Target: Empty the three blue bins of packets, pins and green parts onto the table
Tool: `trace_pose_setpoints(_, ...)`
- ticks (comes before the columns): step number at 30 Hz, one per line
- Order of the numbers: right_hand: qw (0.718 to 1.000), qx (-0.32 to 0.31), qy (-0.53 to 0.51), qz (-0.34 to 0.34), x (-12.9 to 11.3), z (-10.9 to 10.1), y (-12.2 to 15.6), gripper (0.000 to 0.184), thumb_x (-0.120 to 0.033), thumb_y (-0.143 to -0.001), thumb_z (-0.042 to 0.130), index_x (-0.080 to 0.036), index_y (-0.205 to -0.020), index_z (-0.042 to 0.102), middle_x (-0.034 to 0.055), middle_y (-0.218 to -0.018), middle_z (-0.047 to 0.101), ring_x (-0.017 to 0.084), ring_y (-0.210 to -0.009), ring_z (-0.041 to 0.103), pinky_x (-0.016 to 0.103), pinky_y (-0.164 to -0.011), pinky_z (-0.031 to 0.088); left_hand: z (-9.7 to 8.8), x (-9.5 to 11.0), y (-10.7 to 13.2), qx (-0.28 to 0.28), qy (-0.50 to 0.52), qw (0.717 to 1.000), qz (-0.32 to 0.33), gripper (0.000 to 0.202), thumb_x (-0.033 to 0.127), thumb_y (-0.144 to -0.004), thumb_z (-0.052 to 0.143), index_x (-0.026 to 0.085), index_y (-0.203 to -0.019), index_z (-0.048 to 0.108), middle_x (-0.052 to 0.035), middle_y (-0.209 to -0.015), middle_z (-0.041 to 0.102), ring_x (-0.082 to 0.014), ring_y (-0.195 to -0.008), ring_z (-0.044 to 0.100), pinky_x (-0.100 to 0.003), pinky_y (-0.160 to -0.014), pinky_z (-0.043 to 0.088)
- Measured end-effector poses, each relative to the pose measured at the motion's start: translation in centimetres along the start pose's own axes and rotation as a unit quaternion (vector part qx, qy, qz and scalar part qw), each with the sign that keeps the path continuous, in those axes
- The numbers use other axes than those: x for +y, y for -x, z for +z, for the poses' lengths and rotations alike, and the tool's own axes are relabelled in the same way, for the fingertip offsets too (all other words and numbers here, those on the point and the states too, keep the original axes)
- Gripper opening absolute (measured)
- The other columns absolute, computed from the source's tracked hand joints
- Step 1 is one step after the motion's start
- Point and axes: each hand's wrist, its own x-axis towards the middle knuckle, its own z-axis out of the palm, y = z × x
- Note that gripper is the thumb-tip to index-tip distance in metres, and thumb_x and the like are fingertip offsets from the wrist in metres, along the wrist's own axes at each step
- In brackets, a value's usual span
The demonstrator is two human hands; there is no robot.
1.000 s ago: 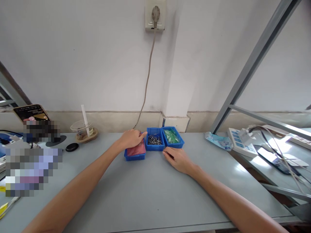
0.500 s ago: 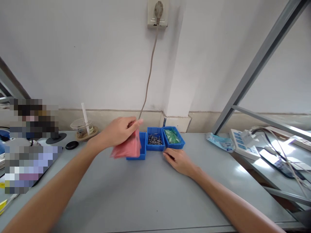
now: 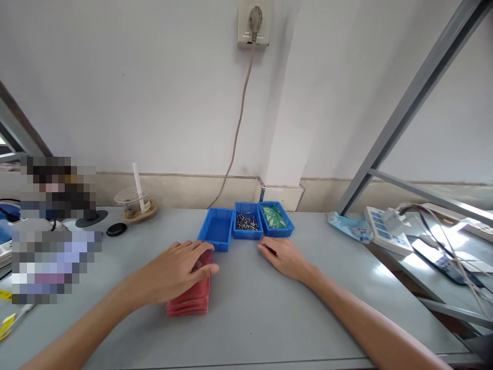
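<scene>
A stack of red plastic bags (image 3: 190, 300) lies on the grey table in front of the left blue bin. My left hand (image 3: 181, 270) rests over its top, fingers stretched out and thumb apart, not closed round it. The left blue bin (image 3: 216, 231) holds nothing. Beside it, the middle blue bin (image 3: 247, 235) contains many small metal pieces (image 3: 246, 222). Green plastic bags (image 3: 273, 217) fill part of the right blue bin (image 3: 283, 233). My right hand (image 3: 283, 256) lies on the table just before that bin, its fingers curled in with nothing visible in them.
On the left are a black round object (image 3: 116, 229) and a clear plastic cup lid (image 3: 131, 195) by a brown holder. A light blue packet (image 3: 350, 227) and a power strip (image 3: 385, 231) with cables lie to the right. Grey metal frame bars (image 3: 400, 113) slant upward there.
My left hand has brought the red bags down from above the left bin to the table in front of it, and its fingers have spread. My right hand has stayed put.
</scene>
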Motion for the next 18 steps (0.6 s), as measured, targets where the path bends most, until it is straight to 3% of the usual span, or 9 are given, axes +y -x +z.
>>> trace_pose_setpoints(2,1.0,0.001,-0.001,0.001,0.0,-0.1,0.0,0.032,-0.036,-0.112,0.039,-0.024,-0.103,0.066,0.0028,-0.091,0.075,0.02,-0.079,0.067,0.031,-0.073,0.044,-0.6,0.0,1.1,-0.045,0.003,0.999,0.02,0.09,0.078,-0.083,0.064,0.041,-0.16,0.036,-0.0064,-0.146,0.058,-0.0342,-0.123,0.061,-0.041,-0.094,0.049)
trace_pose_setpoints(4,1.0,0.001,-0.003,0.003,-0.1,-0.2,0.0,0.031,-0.036,-0.112,0.039,-0.024,-0.104,0.067,0.0027,-0.092,0.075,0.02,-0.079,0.067,0.031,-0.073,0.045,-0.5,0.0,1.8,-0.073,-0.012,0.996,0.045,0.107,0.071,-0.069,0.079,0.043,-0.161,0.033,-0.0069,-0.151,0.053,-0.0365,-0.125,0.06,-0.042,-0.093,0.051)
trace_pose_setpoints(7,1.0,0.002,-0.005,0.008,-0.3,-0.1,0.0,0.028,-0.036,-0.112,0.039,-0.025,-0.11,0.066,0.0028,-0.096,0.076,0.02,-0.081,0.068,0.032,-0.073,0.045,0.2,-0.1,1.4,-0.073,-0.037,0.995,0.057,0.083,0.051,-0.073,0.079,0.04,-0.15,0.05,-0.0071,-0.145,0.054,-0.0342,-0.121,0.06,-0.042,-0.094,0.051)
trace_pose_setpoints(9,1.0,0.0,-0.005,0.01,-0.4,-0.1,-0.1,0.027,-0.037,-0.112,0.039,-0.026,-0.115,0.064,0.003,-0.098,0.077,0.021,-0.081,0.068,0.032,-0.073,0.045,0.3,-0.4,0.5,-0.078,-0.039,0.994,0.061,0.076,0.05,-0.074,0.077,0.036,-0.145,0.055,-0.0082,-0.141,0.054,-0.0336,-0.121,0.058,-0.041,-0.094,0.052)
trace_pose_setpoints(14,1.0,-0.007,-0.008,0.019,-0.6,-0.1,-0.2,0.026,-0.037,-0.111,0.04,-0.026,-0.122,0.061,0.0037,-0.099,0.077,0.023,-0.081,0.069,0.033,-0.071,0.045,-0.7,-1.9,-1.5,-0.079,-0.056,0.994,0.042,0.077,0.056,-0.079,0.072,0.035,-0.149,0.051,-0.0092,-0.14,0.055,-0.0351,-0.123,0.056,-0.042,-0.093,0.052)
trace_pose_setpoints(18,0.999,-0.01,-0.022,0.04,-0.7,-0.2,-0.2,0.029,-0.04,-0.111,0.039,-0.027,-0.13,0.057,0.0029,-0.09,0.075,0.023,-0.076,0.068,0.033,-0.068,0.045,-1.8,-2.6,-1.4,-0.082,-0.062,0.994,0.038,0.093,0.066,-0.071,0.08,0.041,-0.154,0.045,-0.0084,-0.144,0.055,-0.0383,-0.126,0.055,-0.043,-0.091,0.052)
